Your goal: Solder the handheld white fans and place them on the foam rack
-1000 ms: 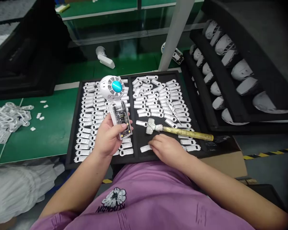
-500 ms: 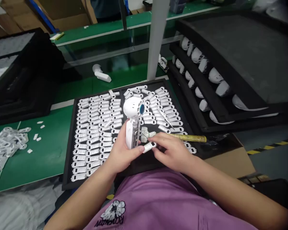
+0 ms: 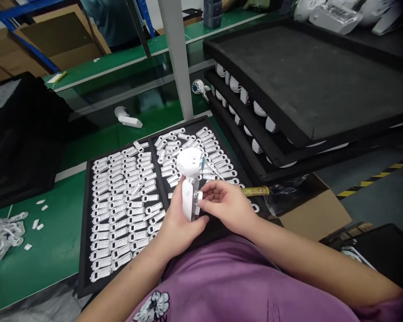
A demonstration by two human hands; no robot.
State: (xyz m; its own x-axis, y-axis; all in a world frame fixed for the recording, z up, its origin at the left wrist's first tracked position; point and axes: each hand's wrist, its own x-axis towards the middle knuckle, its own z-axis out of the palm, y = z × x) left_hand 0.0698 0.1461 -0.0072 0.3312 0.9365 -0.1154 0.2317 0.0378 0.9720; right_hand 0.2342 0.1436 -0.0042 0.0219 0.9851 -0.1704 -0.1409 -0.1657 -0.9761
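Note:
My left hand (image 3: 179,219) is wrapped around the handle of what looks like a white handheld fan (image 3: 190,162), held upright with its rounded head on top and a blue disc facing right. The handle's right side shows clear and metallic inner parts. Between the thumb and fingers of my right hand (image 3: 226,205) is a small white cover piece (image 3: 199,201), up against that side of the handle. Below lies a black tray (image 3: 83,250) with rows of similar white cover pieces (image 3: 117,210). A pair of white tweezers (image 3: 216,171) rests on them, right of the fan head.
A yellow-handled tool (image 3: 255,191) lies at the tray's right edge. Stacked black trays (image 3: 289,80) with white fans stand at the right. One more white fan (image 3: 129,120) lies behind the tray. Loose white parts (image 3: 3,237) are piled at left. A grey post (image 3: 177,58) rises behind.
My right hand has brought the white cover piece up from below the handle and turned it upright against the handle's side. The view has shifted to the right.

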